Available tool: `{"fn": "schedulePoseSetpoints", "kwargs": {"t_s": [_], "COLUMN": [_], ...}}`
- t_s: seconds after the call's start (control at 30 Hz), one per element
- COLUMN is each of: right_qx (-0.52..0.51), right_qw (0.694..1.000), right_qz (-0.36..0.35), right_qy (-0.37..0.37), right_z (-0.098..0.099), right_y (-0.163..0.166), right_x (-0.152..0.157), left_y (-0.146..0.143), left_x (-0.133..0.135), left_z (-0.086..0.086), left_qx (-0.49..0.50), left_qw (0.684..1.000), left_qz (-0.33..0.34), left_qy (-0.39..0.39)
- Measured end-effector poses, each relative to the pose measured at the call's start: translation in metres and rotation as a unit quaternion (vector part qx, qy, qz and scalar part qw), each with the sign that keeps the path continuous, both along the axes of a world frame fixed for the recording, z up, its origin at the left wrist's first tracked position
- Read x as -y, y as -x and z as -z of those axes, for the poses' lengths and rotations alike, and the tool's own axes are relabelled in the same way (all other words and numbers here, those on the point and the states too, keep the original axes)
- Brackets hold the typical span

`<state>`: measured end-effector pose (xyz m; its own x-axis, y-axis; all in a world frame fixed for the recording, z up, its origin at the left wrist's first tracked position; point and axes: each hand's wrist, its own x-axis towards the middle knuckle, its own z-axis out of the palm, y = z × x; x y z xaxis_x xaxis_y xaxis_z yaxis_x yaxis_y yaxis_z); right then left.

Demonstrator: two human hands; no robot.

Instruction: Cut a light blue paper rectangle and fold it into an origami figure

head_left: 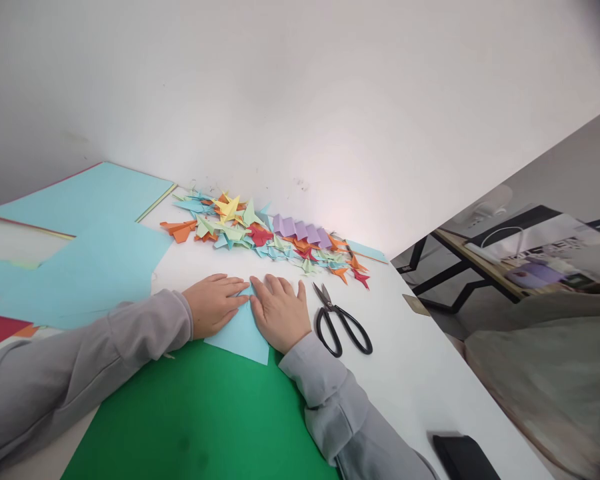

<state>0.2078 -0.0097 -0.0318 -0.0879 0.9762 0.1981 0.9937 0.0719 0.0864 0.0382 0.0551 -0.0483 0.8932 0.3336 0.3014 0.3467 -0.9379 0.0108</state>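
A light blue sheet of paper (245, 337), folded toward a narrow top, lies at the far edge of a green sheet (205, 413). My left hand (214, 305) rests on its left side, fingers stretched out toward the right. On its right side lies my right hand (281, 312), fingers extended and pressing on the paper near the top. The fingertips of both hands come close together there and hide part of the fold. Black-handled scissors (336, 320) lie just right of my right hand, blades slightly apart.
Folded paper planes and stars (260, 235) in several colours are heaped along the wall. Large blue sheets (100, 267) spread at the left, over red and orange paper (3, 332). A black flat object (465, 457) sits near the table's right edge (485, 387).
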Motion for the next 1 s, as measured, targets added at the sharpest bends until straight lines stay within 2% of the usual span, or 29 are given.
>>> {"fn": "schedulePoseSetpoints", "kwargs": {"t_s": [0.5, 0.87, 1.0], "right_qx": [0.021, 0.029, 0.026], "right_qw": [1.000, 0.999, 0.999], "right_qz": [-0.011, -0.010, -0.030], "right_qy": [-0.002, -0.010, -0.026], "right_z": [-0.0015, -0.0003, 0.0011], "right_y": [0.0005, 0.0011, 0.0003], "right_x": [-0.0011, 0.0000, -0.0007], "left_y": [-0.0016, -0.0032, -0.0040], "left_x": [0.0030, -0.0031, -0.0040], "left_z": [-0.0017, 0.0025, 0.0022], "left_qx": [-0.028, -0.023, -0.011], "left_qw": [1.000, 0.998, 0.998], "left_qz": [-0.007, 0.020, 0.025], "left_qy": [-0.011, -0.050, -0.054]}}
